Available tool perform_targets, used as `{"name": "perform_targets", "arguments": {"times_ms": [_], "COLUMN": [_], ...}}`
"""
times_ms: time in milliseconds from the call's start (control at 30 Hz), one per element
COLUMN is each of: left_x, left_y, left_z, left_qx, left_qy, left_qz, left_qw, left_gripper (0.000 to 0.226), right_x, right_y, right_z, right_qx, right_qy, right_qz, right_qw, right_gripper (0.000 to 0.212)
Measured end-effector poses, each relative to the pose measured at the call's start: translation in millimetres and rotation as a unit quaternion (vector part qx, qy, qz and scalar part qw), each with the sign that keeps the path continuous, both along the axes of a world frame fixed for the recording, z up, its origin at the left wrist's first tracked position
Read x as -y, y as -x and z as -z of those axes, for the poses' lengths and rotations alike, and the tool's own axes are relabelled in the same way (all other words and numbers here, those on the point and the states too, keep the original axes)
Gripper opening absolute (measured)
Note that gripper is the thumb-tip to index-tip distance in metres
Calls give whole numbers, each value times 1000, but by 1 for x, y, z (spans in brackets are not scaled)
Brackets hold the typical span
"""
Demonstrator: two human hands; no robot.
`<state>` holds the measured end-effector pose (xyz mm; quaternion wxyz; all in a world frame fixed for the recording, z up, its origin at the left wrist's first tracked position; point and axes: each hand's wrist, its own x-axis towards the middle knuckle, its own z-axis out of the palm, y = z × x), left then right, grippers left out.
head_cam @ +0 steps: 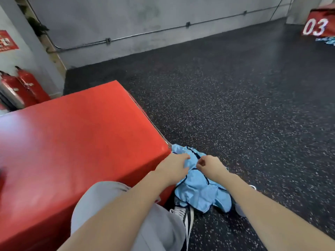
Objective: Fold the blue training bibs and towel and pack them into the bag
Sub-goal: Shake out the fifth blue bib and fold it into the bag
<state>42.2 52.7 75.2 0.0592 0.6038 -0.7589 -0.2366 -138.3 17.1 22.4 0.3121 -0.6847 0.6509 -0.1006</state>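
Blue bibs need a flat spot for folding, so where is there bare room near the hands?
The red box top is bare from its near right corner back to the fire extinguishers. The speckled floor is open right of the blue bibs, up to the wall. It is crowded by the box corner, where both hands, the bibs and a shoe meet.

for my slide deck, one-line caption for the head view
Both hands, left hand and right hand, gather a blue training bib beside a red box.

Speckled dark floor point(235, 109) carries crumpled blue bibs point(199, 191), apparently touching the red box point(81, 142).
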Motion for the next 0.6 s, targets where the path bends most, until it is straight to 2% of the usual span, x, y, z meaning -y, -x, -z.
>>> {"name": "perform_targets", "arguments": {"times_ms": [167,333,600], "left_x": [16,28,45], "left_y": [10,12,27], "left_z": [59,103,158], "left_qx": [56,71,56], "left_qy": [-88,-144,-174], "left_qz": [-35,-105,-197], "left_qw": [994,981,963], "left_gripper": [37,34,28], "right_x": [4,24,70], "right_y": [7,2,-24], "right_z": [65,111,161], "right_qx": [-5,25,54], "right_qy": [-65,-106,-123], "right_qz": [0,2,-11], "right_qw": [998,994,991], "right_gripper": [21,27,25]}}
